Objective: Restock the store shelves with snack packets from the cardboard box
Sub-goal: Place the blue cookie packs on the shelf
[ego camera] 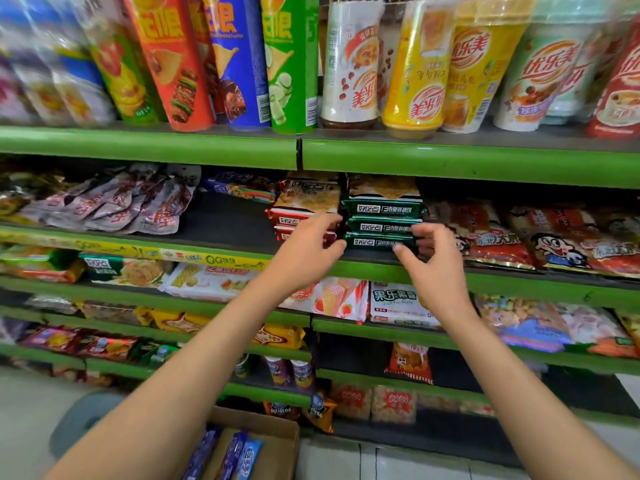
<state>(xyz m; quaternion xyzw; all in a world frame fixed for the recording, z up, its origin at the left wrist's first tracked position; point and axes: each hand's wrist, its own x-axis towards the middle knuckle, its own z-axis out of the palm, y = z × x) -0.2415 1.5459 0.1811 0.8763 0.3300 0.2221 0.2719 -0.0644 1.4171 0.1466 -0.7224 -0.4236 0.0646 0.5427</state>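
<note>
I have both arms stretched up to the second shelf (485, 271). My left hand (304, 252) sits in front of the red packets (294, 221), its fingers curled loosely with the tips toward the stack of green packets (382, 226); I cannot tell whether they actually grip anything. My right hand (431, 261) is just beside it, thumb and forefinger apart and hooked around the right end of the lowest green packet, touching or nearly touching its edge. The green packets lie stacked flat between my two hands, directly beyond the fingertips, with a brown-topped packet on the pile. To the right of my right fingers lie red cartoon bags (554, 244). Above my fingers, on the top shelf, stand tall crisp tubes (239, 60) and drink cups (415, 67). Far below my wrists, the cardboard box (277, 441) sits on the floor with blue packets (239, 455) inside.
</note>
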